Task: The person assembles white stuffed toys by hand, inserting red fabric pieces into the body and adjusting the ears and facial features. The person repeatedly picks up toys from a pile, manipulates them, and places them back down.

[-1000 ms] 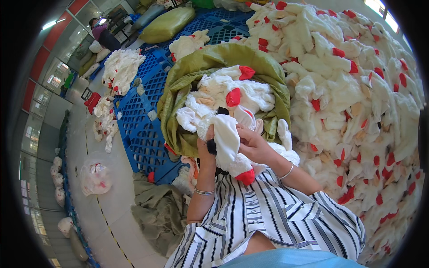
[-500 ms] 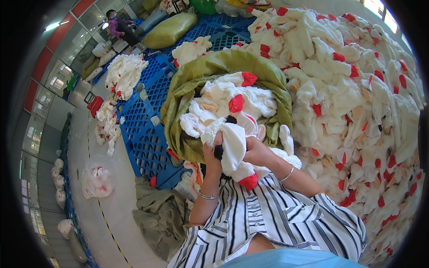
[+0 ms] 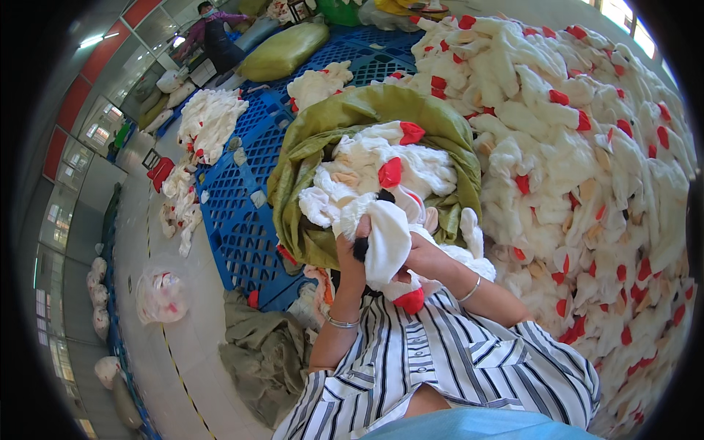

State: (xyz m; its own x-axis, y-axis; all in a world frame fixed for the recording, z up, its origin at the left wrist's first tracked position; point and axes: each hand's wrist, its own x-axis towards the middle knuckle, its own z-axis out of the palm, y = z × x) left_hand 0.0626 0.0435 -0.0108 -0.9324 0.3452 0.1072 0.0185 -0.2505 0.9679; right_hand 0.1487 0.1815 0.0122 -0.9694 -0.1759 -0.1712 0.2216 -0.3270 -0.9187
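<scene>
Both hands on one white plush toy

My left hand (image 3: 352, 253) and right hand (image 3: 424, 257) each keep a clenched grip on the white plush toy (image 3: 386, 242), just above the green sack (image 3: 315, 139).

White plush toy (image 3: 387, 238) between both hands

Both hands, left hand (image 3: 352, 258) and right hand (image 3: 424, 258), are closed on a white plush toy (image 3: 389, 242) at picture centre. At 12 o'clock the open green sack (image 3: 323, 139), heaped with toys, blocks straight reach. From 1 to 5 o'clock the big plush pile (image 3: 587, 161) walls the whole right side. At 9 to 10 o'clock the blue pallet (image 3: 238, 220) shows bare grid, passable. At 7 to 8 o'clock crumpled olive cloth (image 3: 260, 356) lies on the floor; bare floor (image 3: 198, 337) beyond.
</scene>
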